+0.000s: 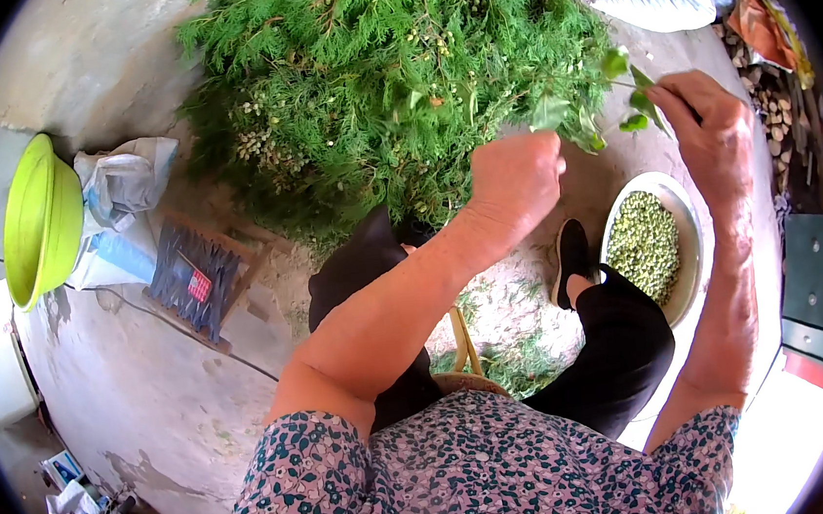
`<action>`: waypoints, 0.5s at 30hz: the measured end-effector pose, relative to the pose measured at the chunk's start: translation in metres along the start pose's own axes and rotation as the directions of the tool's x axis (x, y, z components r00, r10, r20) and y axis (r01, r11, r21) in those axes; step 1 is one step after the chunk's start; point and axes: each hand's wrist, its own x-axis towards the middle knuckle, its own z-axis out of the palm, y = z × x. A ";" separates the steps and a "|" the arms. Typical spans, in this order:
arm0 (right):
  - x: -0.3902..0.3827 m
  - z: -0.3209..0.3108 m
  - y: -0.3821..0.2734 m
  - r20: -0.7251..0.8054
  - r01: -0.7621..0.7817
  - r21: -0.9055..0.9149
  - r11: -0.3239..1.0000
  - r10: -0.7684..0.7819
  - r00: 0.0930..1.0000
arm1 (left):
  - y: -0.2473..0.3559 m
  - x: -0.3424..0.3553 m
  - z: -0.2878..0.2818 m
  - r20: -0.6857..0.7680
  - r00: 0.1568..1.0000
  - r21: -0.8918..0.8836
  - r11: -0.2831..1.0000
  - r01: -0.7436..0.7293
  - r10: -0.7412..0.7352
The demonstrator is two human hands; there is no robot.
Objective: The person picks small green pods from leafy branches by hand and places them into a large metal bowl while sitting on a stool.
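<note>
As the right hand (713,123) hovers: fingers pinching a leafy sprig (648,104)!
Left hand (517,177): fingers curled in tight, contents I can't tell.

Thin green sprig (646,101), broad leaves, partly blurred, stem in right hand (710,123), extending sideways toward left hand (519,177)

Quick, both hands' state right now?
Left hand: closed; whether it holds anything cannot be told.
Right hand: closed, holding a leafy green sprig.
</note>
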 end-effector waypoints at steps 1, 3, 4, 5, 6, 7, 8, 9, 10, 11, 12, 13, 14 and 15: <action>-0.005 -0.011 -0.008 0.009 -0.025 -0.034 0.999 0.025 1.000 | 0.002 0.002 -0.005 -0.091 0.993 -0.101 0.993 0.063 -0.073; -0.016 -0.030 -0.018 -0.005 -0.018 -0.058 0.998 0.018 1.000 | 0.004 0.008 -0.010 -0.230 0.957 -0.187 0.973 0.132 -0.174; -0.021 -0.041 -0.027 -0.018 -0.022 -0.055 0.998 0.021 1.000 | 0.005 0.011 -0.015 -0.349 0.894 -0.276 0.942 0.189 -0.281; -0.027 -0.048 -0.033 -0.032 -0.003 -0.043 0.999 0.002 0.999 | 0.000 0.011 -0.015 -0.383 0.882 -0.286 0.943 0.170 -0.275; -0.033 -0.053 -0.039 -0.044 0.016 -0.029 0.999 -0.017 0.999 | -0.007 0.012 -0.015 -0.392 0.877 -0.283 0.943 0.173 -0.278; -0.039 -0.060 -0.041 -0.065 0.034 -0.037 0.999 -0.037 0.997 | -0.012 0.011 -0.014 -0.314 0.909 -0.252 0.947 0.201 -0.276; -0.046 -0.065 -0.044 -0.109 0.041 -0.047 0.998 -0.046 0.993 | -0.019 0.010 -0.013 -0.237 0.931 -0.208 0.951 0.229 -0.277; -0.054 -0.071 -0.045 -0.143 0.029 -0.071 0.997 -0.039 0.989 | -0.029 0.008 -0.009 -0.218 0.948 -0.145 0.969 0.202 -0.230; -0.064 -0.092 -0.043 -0.178 -0.014 -0.151 0.988 -0.013 0.984 | -0.020 0.015 0.001 -0.206 0.954 -0.179 0.967 0.180 -0.215; -0.070 -0.098 -0.040 -0.188 -0.036 -0.162 0.986 0.005 0.982 | -0.022 0.015 0.002 -0.171 0.961 -0.134 0.971 0.197 -0.219; -0.075 -0.103 -0.035 -0.199 -0.057 -0.173 0.983 0.022 0.980 | -0.025 0.015 0.003 -0.137 0.965 -0.087 0.973 0.213 -0.223; -0.082 -0.109 -0.025 -0.236 -0.079 -0.184 0.980 0.034 0.971 | -0.027 0.017 0.008 -0.168 0.966 -0.071 0.979 0.189 -0.199; -0.087 -0.112 -0.020 -0.251 -0.125 -0.185 0.975 0.076 0.965 | -0.030 0.018 0.009 -0.172 0.964 -0.070 0.979 0.193 -0.202; -0.092 -0.113 -0.014 -0.305 -0.157 -0.151 0.976 0.105 0.946 | -0.033 0.019 0.011 -0.175 0.971 -0.089 0.985 0.149 -0.163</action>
